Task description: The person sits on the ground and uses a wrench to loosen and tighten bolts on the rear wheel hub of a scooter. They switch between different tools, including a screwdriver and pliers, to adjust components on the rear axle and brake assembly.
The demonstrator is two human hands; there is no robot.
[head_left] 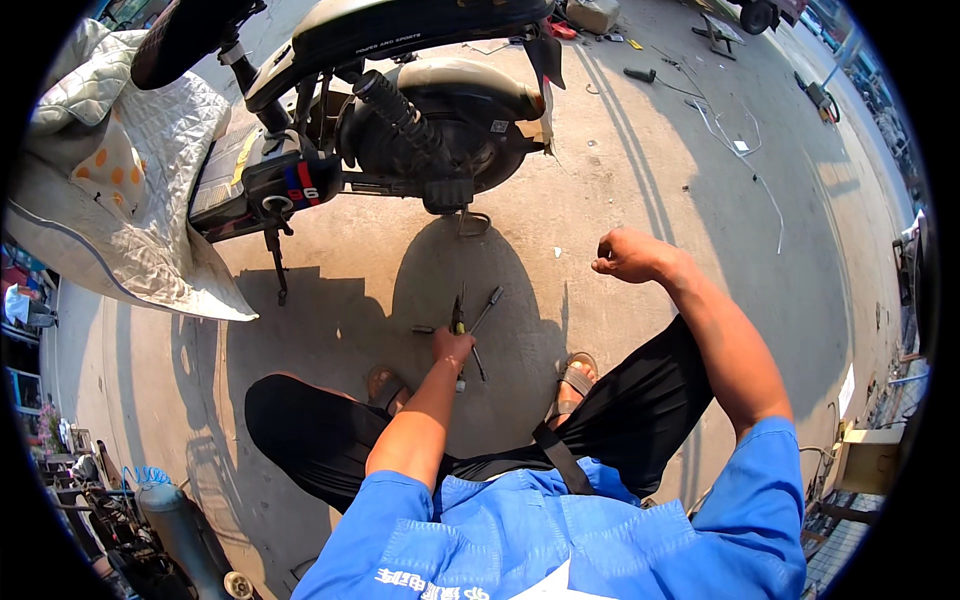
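My left hand [453,346] reaches down between my feet, its fingers closed around a slim dark tool with a yellow-green part [458,322]. My hand covers some of that tool, so its kind is unclear. Around it on the concrete lie a long metal-shafted tool [488,306], a short dark handle [424,329] and a thin dark rod [480,364]. Off to the right, my right hand [630,255] is raised with its fingers curled in, and nothing shows in it. The rear wheel [480,160] of a parked electric scooter stands beyond both hands.
A quilted cover [150,200] drapes over the scooter's [250,190] front at left. Its side stand [277,265] touches the ground. Loose wires [740,150] lie at the far right. A gas-style cylinder [178,525] stands at lower left, and a box [868,460] at lower right.
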